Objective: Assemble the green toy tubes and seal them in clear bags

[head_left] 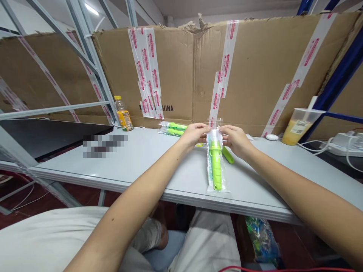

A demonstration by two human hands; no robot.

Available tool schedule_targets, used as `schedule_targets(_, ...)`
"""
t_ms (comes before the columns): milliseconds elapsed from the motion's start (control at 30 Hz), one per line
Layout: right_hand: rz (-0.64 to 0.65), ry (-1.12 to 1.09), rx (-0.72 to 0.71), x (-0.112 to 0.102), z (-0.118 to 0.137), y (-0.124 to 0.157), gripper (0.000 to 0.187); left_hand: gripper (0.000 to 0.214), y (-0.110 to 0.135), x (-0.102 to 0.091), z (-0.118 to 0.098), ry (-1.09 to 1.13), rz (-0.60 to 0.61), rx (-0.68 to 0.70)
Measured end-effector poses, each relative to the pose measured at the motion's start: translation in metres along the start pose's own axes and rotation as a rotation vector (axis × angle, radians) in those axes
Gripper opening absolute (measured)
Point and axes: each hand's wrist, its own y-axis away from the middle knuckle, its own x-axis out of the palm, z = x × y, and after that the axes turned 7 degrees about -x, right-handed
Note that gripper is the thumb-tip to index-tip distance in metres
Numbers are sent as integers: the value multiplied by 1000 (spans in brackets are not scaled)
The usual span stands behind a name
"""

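Note:
A clear plastic bag (210, 181) lies on the table in front of me, with a bright green, ribbed, wand-like item (216, 166) inside. Its upper end looks transparent, and something pale teal shows beside it. My left hand (195, 135) pinches the far end of the bag from the left. From the right, my right hand (235, 140) grips the same end, its fingertips close to the left ones. Beneath the right hand a loose green piece (228, 155) sticks out, partly hidden. Behind my left hand are more bagged green items (174, 131).
A drink bottle (124, 115) stands at the back left by the metal frame (98, 68). On the right are a cup of yellow drink (297, 128), a small white case (272, 137) and a power strip (340, 145) with cables. Cardboard (176, 71) walls the back.

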Motion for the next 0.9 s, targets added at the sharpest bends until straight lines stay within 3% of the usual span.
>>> schedule_targets(300,-83,52,-8,3,2,4,5,2,0,3,-1,31,-44,-77)
schedule_targets(533,-110,8,-2,4,10,5,16,6,-5,4,2,101,-98,-61)
schedule_targets(900,-146,-70,9,2,6,0,17,10,-5,5,1,145,-101,-17)
